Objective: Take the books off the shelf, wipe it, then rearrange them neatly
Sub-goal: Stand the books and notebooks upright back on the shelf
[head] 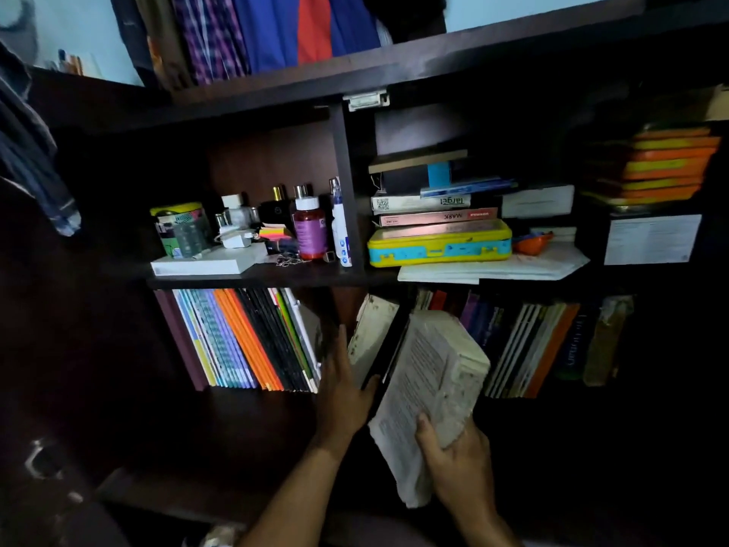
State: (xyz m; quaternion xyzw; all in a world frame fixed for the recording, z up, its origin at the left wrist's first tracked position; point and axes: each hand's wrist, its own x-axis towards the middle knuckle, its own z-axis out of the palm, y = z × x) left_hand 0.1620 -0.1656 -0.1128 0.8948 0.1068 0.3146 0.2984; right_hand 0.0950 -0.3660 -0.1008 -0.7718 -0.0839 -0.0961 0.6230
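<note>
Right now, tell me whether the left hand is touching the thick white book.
Apart. The head view shows a dark gap between the left hand and the thick white book, which the right hand grips.

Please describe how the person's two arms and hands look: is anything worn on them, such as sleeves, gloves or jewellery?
Both forearms are bare as far as the frame shows; no sleeves reach them. The left hand and right hand wear no gloves. No watch, bracelet or ring is visible, though the dim light hides fine detail on the fingers.

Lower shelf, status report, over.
Right hand gripping thick worn book, pulled out. Left hand flat against leaning book. Both rows unremoved.
</note>
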